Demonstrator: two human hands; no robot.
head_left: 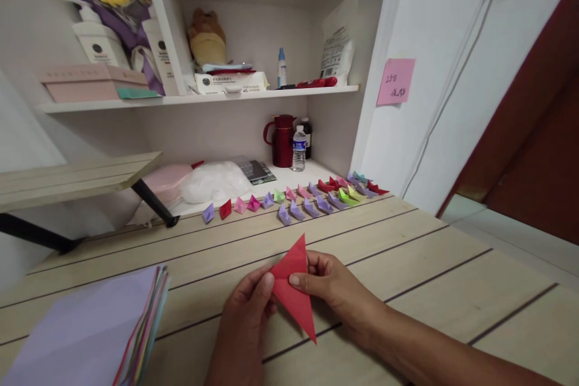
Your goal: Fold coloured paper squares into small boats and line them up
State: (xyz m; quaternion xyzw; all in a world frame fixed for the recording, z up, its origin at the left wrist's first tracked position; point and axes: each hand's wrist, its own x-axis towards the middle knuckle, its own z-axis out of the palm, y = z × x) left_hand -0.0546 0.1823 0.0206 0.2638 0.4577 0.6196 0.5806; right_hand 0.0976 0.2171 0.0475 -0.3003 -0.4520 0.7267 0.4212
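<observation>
A folded red paper (294, 289), long and pointed at both ends, is pinched between both my hands above the wooden table (407, 259). My left hand (244, 319) grips its left edge with thumb and fingers closed. My right hand (330, 286) holds the right side, thumb pressed on the paper's middle. Beyond them, along the table's far edge, stand rows of small folded paper boats (312, 199) in purple, red, pink and green.
A stack of coloured paper sheets (90, 338), purple on top, lies at the near left. A slatted wooden board (67, 178) juts out at the left. Behind are shelves with a red jug (283, 140), a water bottle (298, 149), boxes and bags. A pink note (395, 81) sticks on the wall.
</observation>
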